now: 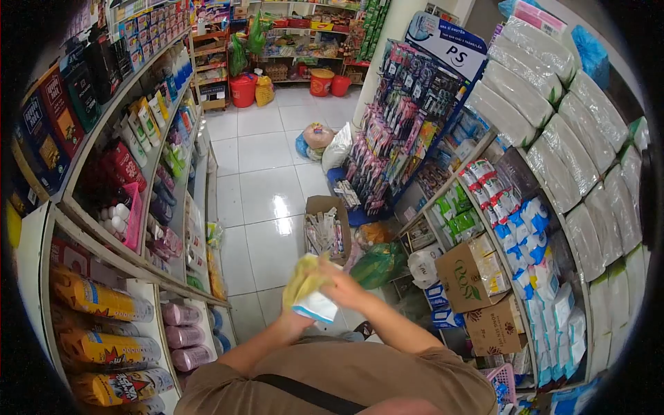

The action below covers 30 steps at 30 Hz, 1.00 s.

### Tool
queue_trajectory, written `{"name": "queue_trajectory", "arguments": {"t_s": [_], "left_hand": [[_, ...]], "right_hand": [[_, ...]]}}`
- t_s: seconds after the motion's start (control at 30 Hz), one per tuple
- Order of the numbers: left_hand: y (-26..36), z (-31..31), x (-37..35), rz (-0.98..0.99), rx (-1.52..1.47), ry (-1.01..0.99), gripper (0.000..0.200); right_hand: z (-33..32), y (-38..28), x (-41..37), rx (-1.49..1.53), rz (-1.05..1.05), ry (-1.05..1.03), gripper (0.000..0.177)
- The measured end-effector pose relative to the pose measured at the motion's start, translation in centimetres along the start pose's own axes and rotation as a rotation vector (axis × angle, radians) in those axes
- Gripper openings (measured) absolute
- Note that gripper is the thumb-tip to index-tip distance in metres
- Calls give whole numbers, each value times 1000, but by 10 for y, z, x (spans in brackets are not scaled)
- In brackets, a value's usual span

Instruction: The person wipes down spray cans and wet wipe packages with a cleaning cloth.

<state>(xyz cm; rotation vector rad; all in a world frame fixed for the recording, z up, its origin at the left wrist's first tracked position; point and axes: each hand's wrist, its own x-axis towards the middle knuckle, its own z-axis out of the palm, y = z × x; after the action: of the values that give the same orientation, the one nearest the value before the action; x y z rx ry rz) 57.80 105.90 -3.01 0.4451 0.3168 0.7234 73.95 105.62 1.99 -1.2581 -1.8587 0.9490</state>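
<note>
In front of my chest, my left hand (295, 321) is closed on the lower side of a white and blue packet (317, 308), its fingers mostly hidden. A yellow cloth (302, 276) lies over the upper part of that packet. My right hand (340, 286) presses on the cloth from the right, its fingers blurred and bent against it. Just beyond both hands, an open cardboard box (324, 205) stands on the tiled floor, full of long thin packs. The packet's print cannot be read.
Shelves of bottles and boxes (142, 124) line the left side. On the right are a toothbrush display rack (394, 131), wipes packs (526, 235) and wrapped tissue packs (567, 138). A green bag (379, 266) rests by the box. Red buckets (243, 90) stand at the back.
</note>
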Motion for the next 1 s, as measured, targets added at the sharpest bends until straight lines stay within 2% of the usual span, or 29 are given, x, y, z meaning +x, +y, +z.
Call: {"name": "queue_trajectory", "arguments": {"t_s": [0.07,0.1,0.13,0.17,0.2,0.23,0.33,0.47,0.57,0.67,0.7,0.73,0.8,0.83,0.93,1.0], "left_hand": [[-10,-9,4,-198,-495,-25,53],[0,16,-7,-94,-158,-22,57],[10,41,-18,0,182,13,61],[10,39,-18,32,206,-26,59],[2,22,-16,122,351,-106,57],[-5,6,-14,224,488,-174,58],[6,7,-11,171,400,-143,55],[22,10,-7,31,289,-100,52],[15,4,-4,3,391,-131,50],[-2,1,2,137,706,-153,49],[-3,4,4,177,775,-141,48],[0,7,7,91,624,-85,48],[19,36,4,-181,-31,76,46],[16,48,5,-19,240,105,40],[5,35,11,139,279,157,51],[13,21,11,88,222,97,45]], "right_hand": [[-11,28,11,-172,134,88,38],[-18,43,12,-58,98,84,37],[-20,41,9,96,168,101,37],[-20,37,6,249,234,118,37],[-20,36,3,400,298,135,37],[-15,45,-3,317,253,235,44],[-7,17,-19,-150,-47,355,46],[-2,-43,-32,-11,-250,105,50],[-7,-78,-30,-271,-311,-32,54],[-11,-73,-21,-321,-271,8,46],[-15,-65,-17,-213,-155,43,45],[-21,-48,-13,-106,-88,71,47],[-37,-24,-5,110,39,123,51],[-43,-26,-6,296,60,119,48],[-39,-37,-11,-300,-92,70,48],[-32,-56,-5,-321,-182,-24,50]]}}
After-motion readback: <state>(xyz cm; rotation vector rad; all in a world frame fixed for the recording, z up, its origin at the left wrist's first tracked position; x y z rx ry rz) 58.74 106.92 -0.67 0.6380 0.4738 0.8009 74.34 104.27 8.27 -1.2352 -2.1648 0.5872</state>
